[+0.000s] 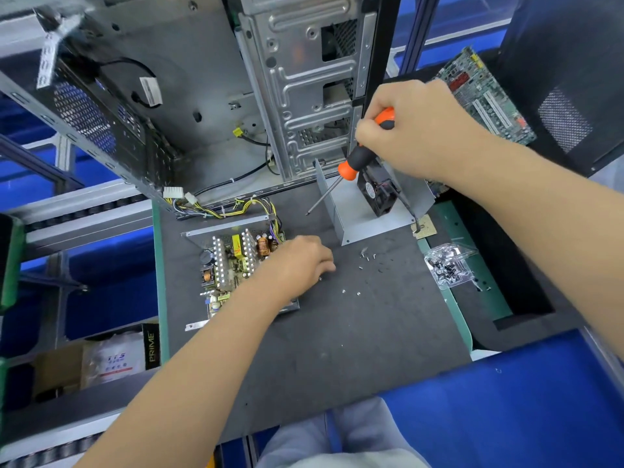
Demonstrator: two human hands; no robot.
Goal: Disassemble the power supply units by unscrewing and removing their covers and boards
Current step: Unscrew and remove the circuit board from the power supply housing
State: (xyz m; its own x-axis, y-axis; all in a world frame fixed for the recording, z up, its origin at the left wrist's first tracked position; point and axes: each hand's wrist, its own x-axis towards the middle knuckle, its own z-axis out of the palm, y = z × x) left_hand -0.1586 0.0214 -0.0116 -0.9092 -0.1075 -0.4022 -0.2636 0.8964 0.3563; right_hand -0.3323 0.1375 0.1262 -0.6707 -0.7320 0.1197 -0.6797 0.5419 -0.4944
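Now, in the head view, the right hand (418,130) at upper right grips an orange and black screwdriver (363,150) above the grey metal cover (364,214) with its black fan (378,194). At centre left, the left hand (297,265) rests with relaxed fingers on the open power supply board (233,265), loose screws (366,256) lying near it on the dark mat (337,332)

The mat (337,349) lies bare toward 6 o'clock, giving open passage. At 9 o'clock the board (233,265) blocks, its wires (236,206) trailing toward 11. The case (236,89) walls off 12. The cover (368,211) and fan (378,194) stand at 1. Loose screws (366,261) dot the centre; a tray (447,266) sits at 3.
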